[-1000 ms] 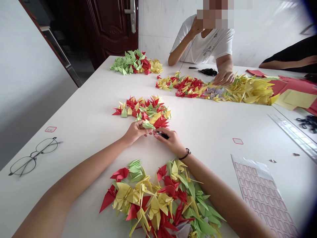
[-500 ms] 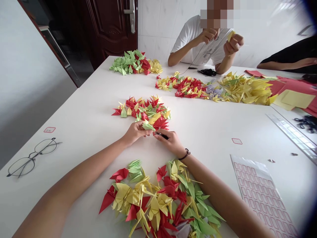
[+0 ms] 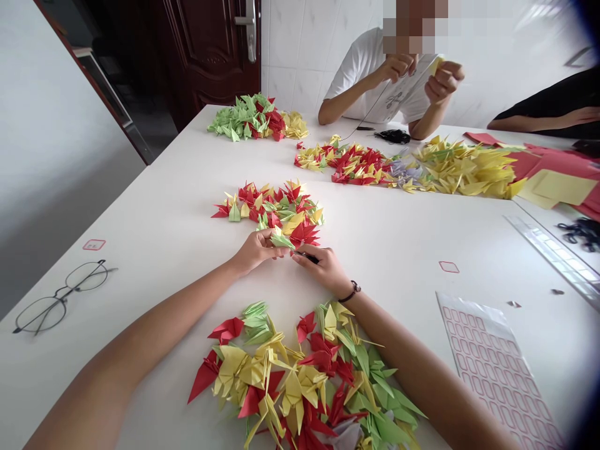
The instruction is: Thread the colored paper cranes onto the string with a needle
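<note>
White table [image 3: 154, 250], origami cranes [image 3: 267, 212] heaped, dark door [image 3: 206, 56] behind.

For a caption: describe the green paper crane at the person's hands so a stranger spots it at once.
On the white table, find the left hand just below the middle heap of paper cranes. The pale green paper crane sits at its fingertips, raised, unlike its neighbours lying in the heap.

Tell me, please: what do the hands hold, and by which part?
The left hand pinches a pale green paper crane at its lower body. The right hand holds a small black thing in its fingertips, too hidden to name.
</note>
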### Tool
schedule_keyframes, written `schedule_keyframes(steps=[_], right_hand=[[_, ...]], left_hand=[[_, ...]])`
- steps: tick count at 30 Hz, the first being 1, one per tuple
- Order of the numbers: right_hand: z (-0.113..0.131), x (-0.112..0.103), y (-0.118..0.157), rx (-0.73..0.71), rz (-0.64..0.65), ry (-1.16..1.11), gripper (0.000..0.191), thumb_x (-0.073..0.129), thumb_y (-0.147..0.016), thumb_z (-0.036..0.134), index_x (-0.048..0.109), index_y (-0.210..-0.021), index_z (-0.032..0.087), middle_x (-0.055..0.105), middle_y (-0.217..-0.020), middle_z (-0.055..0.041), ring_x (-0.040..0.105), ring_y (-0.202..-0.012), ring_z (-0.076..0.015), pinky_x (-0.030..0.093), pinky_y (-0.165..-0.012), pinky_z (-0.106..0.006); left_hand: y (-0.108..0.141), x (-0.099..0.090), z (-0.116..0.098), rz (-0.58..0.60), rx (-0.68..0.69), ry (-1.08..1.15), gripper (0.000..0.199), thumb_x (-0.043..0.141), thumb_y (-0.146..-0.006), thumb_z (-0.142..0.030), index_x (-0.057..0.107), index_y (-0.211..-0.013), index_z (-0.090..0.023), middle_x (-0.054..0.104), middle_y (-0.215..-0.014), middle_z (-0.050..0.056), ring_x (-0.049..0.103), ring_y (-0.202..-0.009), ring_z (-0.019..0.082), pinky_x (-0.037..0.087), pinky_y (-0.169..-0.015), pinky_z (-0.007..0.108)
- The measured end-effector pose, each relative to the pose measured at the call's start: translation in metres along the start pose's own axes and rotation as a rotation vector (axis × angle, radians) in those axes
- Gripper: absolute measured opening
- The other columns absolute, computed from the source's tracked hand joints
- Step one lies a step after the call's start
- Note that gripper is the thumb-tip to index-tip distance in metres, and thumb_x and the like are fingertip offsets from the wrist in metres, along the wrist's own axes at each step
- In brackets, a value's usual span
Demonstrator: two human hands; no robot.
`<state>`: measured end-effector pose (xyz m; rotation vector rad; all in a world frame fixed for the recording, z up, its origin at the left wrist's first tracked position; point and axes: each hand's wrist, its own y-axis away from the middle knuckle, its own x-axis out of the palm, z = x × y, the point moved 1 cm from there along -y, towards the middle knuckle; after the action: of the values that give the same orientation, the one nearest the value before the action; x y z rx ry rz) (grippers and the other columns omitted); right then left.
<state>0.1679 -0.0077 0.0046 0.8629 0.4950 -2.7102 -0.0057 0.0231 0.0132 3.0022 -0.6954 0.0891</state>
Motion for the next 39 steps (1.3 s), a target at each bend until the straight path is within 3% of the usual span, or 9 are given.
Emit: schedule_keyframes(steps=[39], right_hand=[[-0.002, 0.0007, -0.0001, -0.004, -0.004, 0.035, 0.031, 0.045, -0.083, 0.043, 0.06, -0.077, 0.016, 0.049, -0.056, 0.0012, 0.038, -0.049, -0.0088, 0.033, -0.05, -0.021]], left_hand=[[-0.0007, -0.0005, 0.0012, 0.023, 0.003, 0.025, 0.026, 0.075, -0.053, -0.024, 0.055, -0.066, -0.013, 0.057, -0.06, -0.003, 0.051, -0.056, 0.008, 0.042, -0.055, 0.021]])
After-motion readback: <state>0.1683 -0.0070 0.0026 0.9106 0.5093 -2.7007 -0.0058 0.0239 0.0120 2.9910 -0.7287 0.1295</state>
